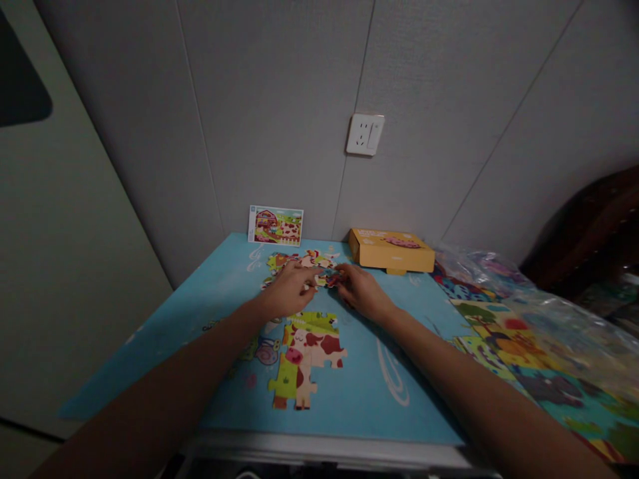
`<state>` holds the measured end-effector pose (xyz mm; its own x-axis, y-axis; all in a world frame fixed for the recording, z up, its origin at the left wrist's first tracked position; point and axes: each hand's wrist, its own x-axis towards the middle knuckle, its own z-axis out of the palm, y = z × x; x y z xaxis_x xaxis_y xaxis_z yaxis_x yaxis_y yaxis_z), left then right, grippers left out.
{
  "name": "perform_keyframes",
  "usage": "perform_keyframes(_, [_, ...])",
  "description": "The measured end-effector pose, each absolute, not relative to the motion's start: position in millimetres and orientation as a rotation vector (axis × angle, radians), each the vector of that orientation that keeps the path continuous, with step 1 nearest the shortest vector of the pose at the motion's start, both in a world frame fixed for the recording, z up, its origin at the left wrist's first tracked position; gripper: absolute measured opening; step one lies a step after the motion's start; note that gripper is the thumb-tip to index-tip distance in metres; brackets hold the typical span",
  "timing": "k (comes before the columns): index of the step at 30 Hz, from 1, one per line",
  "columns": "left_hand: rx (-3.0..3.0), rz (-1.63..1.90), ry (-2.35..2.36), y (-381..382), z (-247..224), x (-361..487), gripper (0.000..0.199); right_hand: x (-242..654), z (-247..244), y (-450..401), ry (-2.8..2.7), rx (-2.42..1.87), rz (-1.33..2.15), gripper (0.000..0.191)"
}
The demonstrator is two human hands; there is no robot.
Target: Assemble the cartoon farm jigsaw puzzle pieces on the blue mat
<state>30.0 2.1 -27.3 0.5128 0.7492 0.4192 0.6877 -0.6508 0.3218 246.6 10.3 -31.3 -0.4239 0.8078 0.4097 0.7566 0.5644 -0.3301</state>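
Cow section (327, 342) is joined into one block on the blue tabletop (200, 293); open tabs and notches are left along its edges, so more pieces could be taken there. Other puzzle pieces (309, 259) are bunched farther back, around the hands; whether any are locked together can't be told. Left hand (287, 291) is held half open over the bunch, fingers spread; grip can't be confirmed. Right hand (363, 293) is partly curled, fingertips at a dark red piece (331, 281); pinch or mere touch can't be told. Snail pieces (268, 351) are partly covered by the left forearm. Picture card (277, 226) is leaned on the wall, yellow box (397, 256) is parked back right, clear plastic (564, 313) is spread over animal-print sheets (486, 319) at right
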Motion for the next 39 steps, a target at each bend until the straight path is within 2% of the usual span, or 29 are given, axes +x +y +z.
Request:
perform_keyframes(6, [2.596,0.684,1.113,-10,-18,33,0.071,247,-27,7,-2.238,-1.095,0.127,0.022])
perform_keyframes(9, [2.594,0.593,1.093,-12,-19,32,0.078,244,-23,1,-2.204,-1.009,0.126,0.016])
perform_keyframes(13, [2.637,0.552,1.119,-11,-24,32,0.067,242,-17,-8,-2.164,-0.887,0.097,0.017])
perform_keyframes(19, [2.607,0.862,1.373,-4,-21,34,0.053,244,-11,-13,-2.138,-0.908,0.110,0.024])
perform_keyframes(22, [2.513,0.962,1.584,1,-17,31,0.054,246,-12,-11,-2.176,-1.143,0.050,0.027])
perform_keyframes(25, [2.443,0.922,1.811,6,-18,26,0.052,248,-14,-9,-2.287,-1.482,0.020,0.047])
perform_keyframes(27, [2.431,0.792,1.932,8,-23,23,0.048,250,-17,-8,-2.372,-1.609,0.009,0.053])
perform_keyframes(31, [2.403,0.588,1.987,9,-32,23,0.045,253,-20,-6,-2.474,-1.575,0.019,0.049])
perform_keyframes(35, [2.397,0.623,1.934,7,-32,25,0.056,251,-20,-5,-2.522,-1.511,0.043,0.047])
perform_keyframes(39, [2.484,0.664,1.856,9,-31,24,0.054,249,-19,-9,-2.493,-1.585,-0.029,0.045])
